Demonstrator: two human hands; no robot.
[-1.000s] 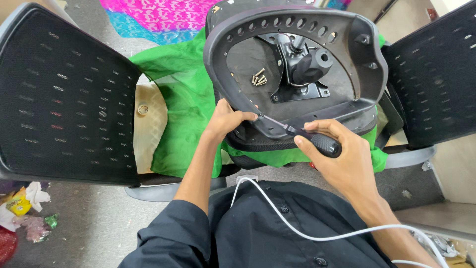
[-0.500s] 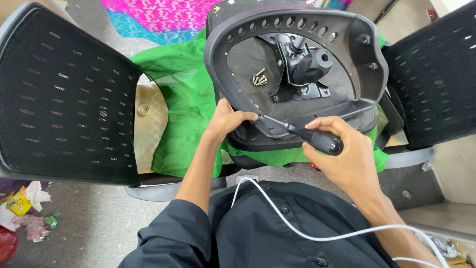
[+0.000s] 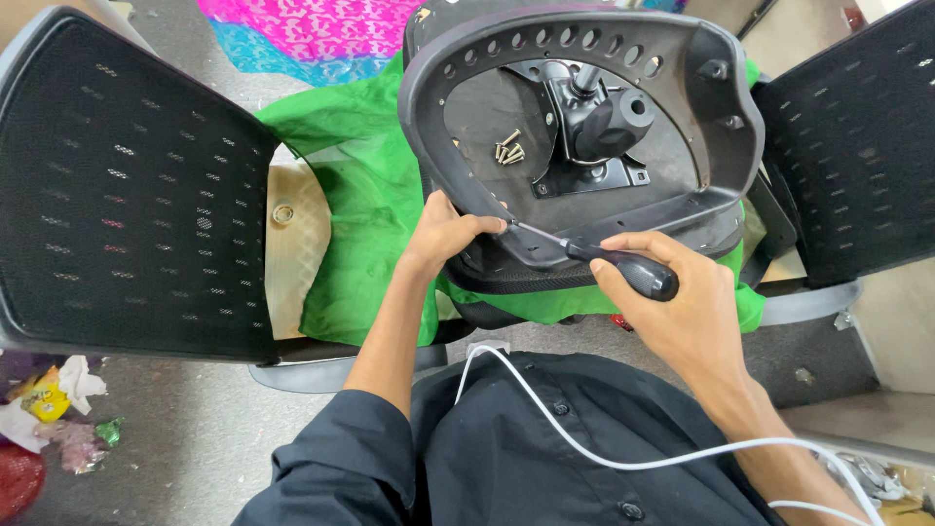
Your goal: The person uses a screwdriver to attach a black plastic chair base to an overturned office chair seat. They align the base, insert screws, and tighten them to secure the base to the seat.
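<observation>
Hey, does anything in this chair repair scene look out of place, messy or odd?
Yes. Several loose screws lie unfastened inside the upturned seat base, where they could roll off. Crumpled wrappers and scraps litter the floor at lower left. Nothing looks damaged.

Chair seat shell is dark grey, almost black, with a black metal plate in the middle and a few silvery screws. It sits on a bright green cloth. Screwdriver handle is black. Black mesh backrest has pale dashes, and there's a pink patterned fabric.
</observation>
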